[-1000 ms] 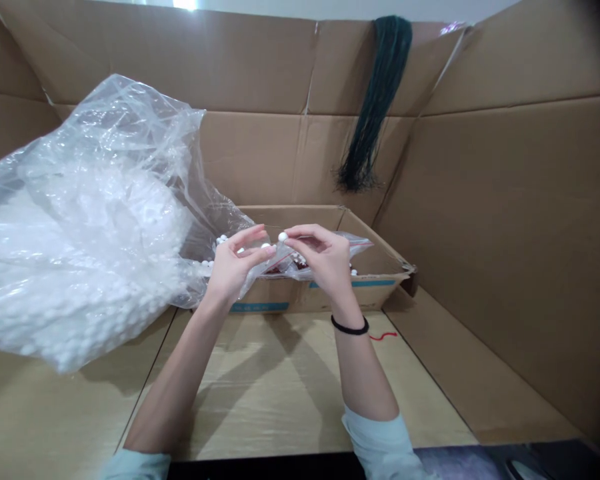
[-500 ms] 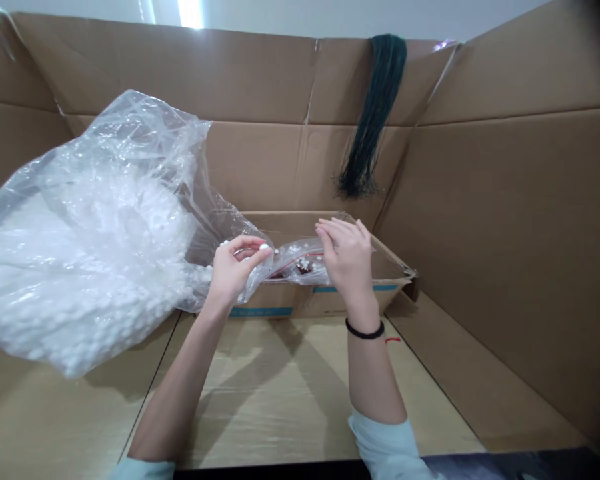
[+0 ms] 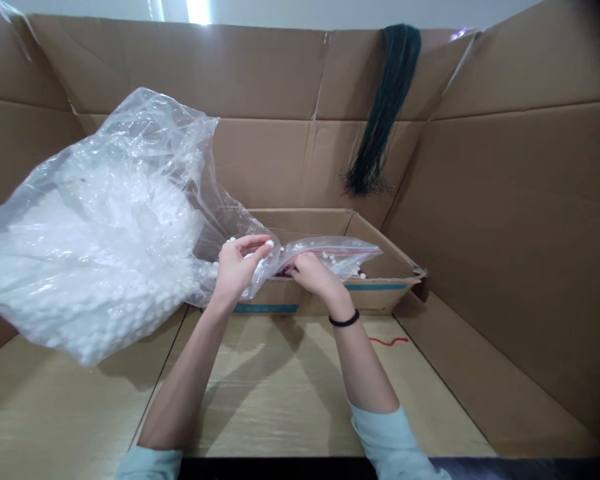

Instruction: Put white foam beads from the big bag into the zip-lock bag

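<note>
Between the thumb and forefinger of my left hand (image 3: 237,267) is a small white ball (image 3: 270,244). That hand is beside the mouth of a large clear plastic bag (image 3: 150,127) filled with many white balls (image 3: 95,320). My right hand (image 3: 313,273) reaches down at a clear zip bag (image 3: 355,249) with a red seal line, which lies in an open cardboard box (image 3: 405,267). Its fingers are curled and their tips are hidden in the bag opening, so what they touch cannot be made out. Some small white balls show inside the zip bag.
A bundle of dark green threads (image 3: 393,100) hangs over the tall cardboard wall (image 3: 260,73) behind the box. A red string (image 3: 390,342) lies on the wooden tabletop (image 3: 270,400) at right. Another cardboard wall (image 3: 530,233) rises along the right side.
My right hand has moved left and down from above the zip bag to its opening, and its fingers have curled. My left hand still pinches the white ball. The view has shifted slightly.
</note>
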A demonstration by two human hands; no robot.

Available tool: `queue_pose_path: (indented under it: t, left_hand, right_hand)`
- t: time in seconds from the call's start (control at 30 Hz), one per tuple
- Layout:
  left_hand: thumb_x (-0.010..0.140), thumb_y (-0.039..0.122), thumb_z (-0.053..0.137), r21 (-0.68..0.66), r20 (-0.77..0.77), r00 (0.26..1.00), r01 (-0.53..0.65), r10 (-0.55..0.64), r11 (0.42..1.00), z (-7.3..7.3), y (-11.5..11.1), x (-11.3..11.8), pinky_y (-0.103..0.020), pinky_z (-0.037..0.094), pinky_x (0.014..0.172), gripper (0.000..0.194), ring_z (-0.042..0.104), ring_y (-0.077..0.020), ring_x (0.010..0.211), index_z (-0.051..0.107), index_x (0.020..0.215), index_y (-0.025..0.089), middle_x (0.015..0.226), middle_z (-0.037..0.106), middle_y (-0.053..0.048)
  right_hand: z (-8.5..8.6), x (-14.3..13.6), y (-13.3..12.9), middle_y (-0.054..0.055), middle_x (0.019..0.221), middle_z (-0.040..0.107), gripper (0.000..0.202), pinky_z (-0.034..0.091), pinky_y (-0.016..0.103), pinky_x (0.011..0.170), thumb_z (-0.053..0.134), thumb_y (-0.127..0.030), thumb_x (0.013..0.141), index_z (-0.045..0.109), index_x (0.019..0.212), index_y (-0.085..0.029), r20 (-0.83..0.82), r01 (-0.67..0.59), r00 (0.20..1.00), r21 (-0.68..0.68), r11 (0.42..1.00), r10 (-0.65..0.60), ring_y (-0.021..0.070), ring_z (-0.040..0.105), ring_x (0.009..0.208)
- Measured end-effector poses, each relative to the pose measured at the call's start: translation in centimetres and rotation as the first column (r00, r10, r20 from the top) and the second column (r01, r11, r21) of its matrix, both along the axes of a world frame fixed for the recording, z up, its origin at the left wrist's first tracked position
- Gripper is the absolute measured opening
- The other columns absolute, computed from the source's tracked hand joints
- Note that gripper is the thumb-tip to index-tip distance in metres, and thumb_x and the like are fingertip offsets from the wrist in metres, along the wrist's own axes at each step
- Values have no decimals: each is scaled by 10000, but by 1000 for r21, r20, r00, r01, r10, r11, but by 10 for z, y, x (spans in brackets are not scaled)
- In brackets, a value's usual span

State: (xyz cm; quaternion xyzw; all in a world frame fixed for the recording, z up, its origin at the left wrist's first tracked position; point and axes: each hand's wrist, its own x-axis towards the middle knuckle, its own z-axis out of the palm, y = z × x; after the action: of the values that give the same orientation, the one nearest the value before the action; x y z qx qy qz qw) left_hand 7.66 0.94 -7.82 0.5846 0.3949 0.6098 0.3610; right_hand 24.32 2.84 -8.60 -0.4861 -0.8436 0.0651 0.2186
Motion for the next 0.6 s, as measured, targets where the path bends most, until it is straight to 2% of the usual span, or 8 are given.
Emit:
queue_pose_path:
  t: [0.1, 0.2, 0.37, 0.5, 0.6]
  left_hand:
    - [679, 304, 699, 2, -17, 1000, 1, -1, 1000, 0, 0, 1, -318, 485, 842, 257, 655, -202, 893, 714, 881, 145, 939, 720, -86]
    - [675, 300, 700, 9, -24, 1000, 14, -13, 1000, -1, 2, 3, -322, 488, 835, 247, 658, -202, 882, 715, 869, 148, 937, 722, -83]
    - [654, 292, 718, -10, 7, 998, 57, -57, 998, -2, 1, 6, -324, 487, 840, 236, 660, -198, 877, 711, 841, 148, 921, 725, -80]
    - [627, 299, 741, -101, 72, 984, 171, -165, 980, -3, -4, 5, -331, 494, 814, 283, 660, -202, 865, 705, 864, 148, 895, 726, -77]
    - [612, 307, 751, -132, 98, 976, 208, -196, 969, -5, -4, 3, -339, 490, 811, 302, 654, -206, 864, 705, 866, 150, 880, 723, -75]
  right_hand:
    - [-12, 1, 14, 9, 833, 746, 326, 469, 217, 715, 509, -16, 717, 743, 815, -221, -96, -80, 993, -125, 989, 68, 153, 661, 772]
    - [-18, 4, 19, 7, 806, 748, 301, 476, 217, 673, 538, -25, 705, 749, 795, -220, -169, -61, 985, -164, 985, 33, 157, 668, 743]
    - [-19, 4, 19, 49, 771, 736, 213, 463, 236, 661, 561, -39, 724, 729, 732, -168, -124, 16, 992, -167, 986, -37, 163, 649, 709]
    - [-17, 4, 18, 78, 879, 720, 172, 451, 275, 762, 542, -147, 817, 712, 802, -155, -115, -28, 993, -104, 994, 16, 174, 629, 803]
    - [-15, 3, 17, 79, 907, 714, 178, 450, 277, 761, 539, -211, 841, 706, 855, -151, -124, -100, 988, -92, 991, 88, 170, 622, 806]
